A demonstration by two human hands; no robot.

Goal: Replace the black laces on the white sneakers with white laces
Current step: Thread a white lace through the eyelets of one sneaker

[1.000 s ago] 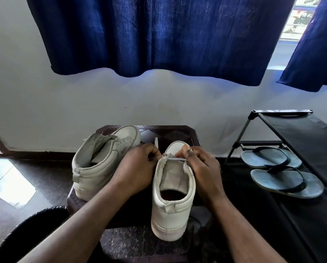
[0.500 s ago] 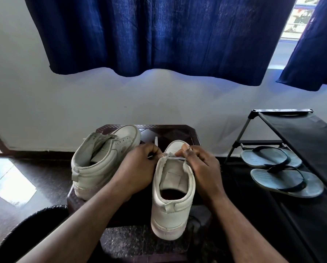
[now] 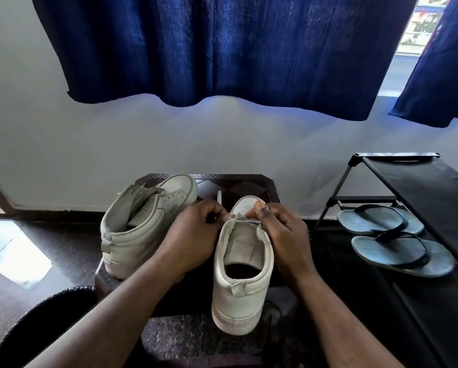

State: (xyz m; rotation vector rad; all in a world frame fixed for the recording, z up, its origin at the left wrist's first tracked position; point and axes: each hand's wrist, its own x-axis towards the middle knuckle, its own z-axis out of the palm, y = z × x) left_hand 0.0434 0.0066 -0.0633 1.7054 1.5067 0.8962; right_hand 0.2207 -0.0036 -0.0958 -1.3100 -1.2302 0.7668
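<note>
Left hand: our fingers are curled tight round the white lace, whose tip pokes up mid-frame.
Right hand: thumb and forefinger pinch the centre sneaker at its front eyelet edge.
Done: neither shoe shows black laces.
Remaining: we judge the lacing barely begun; the left-centre sneaker is unlaced.

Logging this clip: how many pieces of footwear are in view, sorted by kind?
White sneakers: 2
Blue-grey flip-flops: 2
Total: 4
</note>
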